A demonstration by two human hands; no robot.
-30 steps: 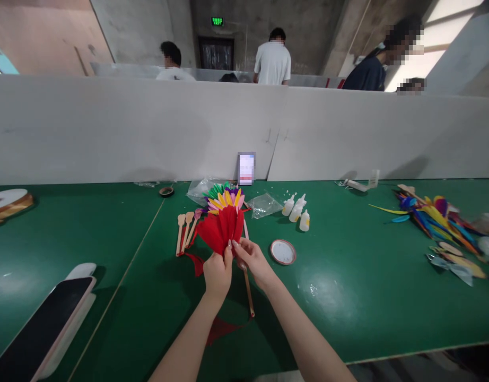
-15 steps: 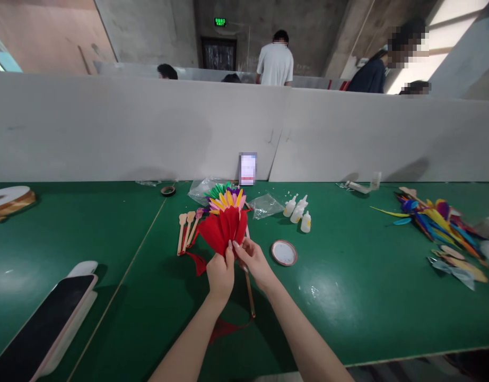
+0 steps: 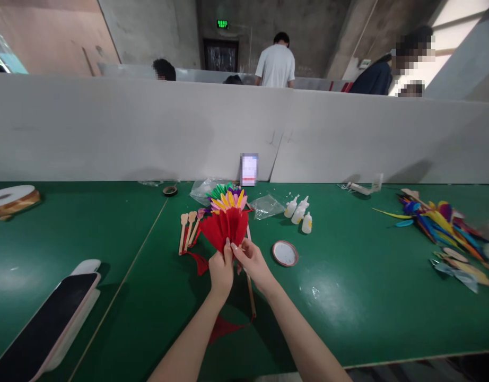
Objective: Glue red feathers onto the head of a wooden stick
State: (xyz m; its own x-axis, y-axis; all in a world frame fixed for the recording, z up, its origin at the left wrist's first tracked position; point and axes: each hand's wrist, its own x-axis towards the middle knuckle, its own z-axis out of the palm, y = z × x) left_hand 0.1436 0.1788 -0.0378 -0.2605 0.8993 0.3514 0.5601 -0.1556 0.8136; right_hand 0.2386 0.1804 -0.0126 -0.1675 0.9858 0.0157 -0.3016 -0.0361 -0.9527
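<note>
A fanned bunch of red feathers (image 3: 224, 227) is upright between my two hands, above the green table. My left hand (image 3: 221, 271) is closed around its lower end, thumb up along the front. My right hand (image 3: 253, 264) pinches the base from the other side, its thumb and finger close to my left thumb. Behind the red fan lie yellow and pink feathers (image 3: 229, 200), with green feathers (image 3: 219, 191) and some purple farther back. A wooden stick (image 3: 251, 297) with red cord lies under my hands. A red cloth piece (image 3: 197, 262) rests to the left.
Small wooden paddles (image 3: 183, 233) lie left of the feathers. Several white glue bottles (image 3: 299, 211) and a round lid (image 3: 285, 253) are on the right, colourful feathers (image 3: 443, 223) farther right. A phone (image 3: 249, 170) leans on the partition (image 3: 129, 127); a black-topped device (image 3: 49, 323) sits front left.
Both hands keep hold of the red feathers, with only a slight shift of the fingers and fan. The whole view has moved a little.
</note>
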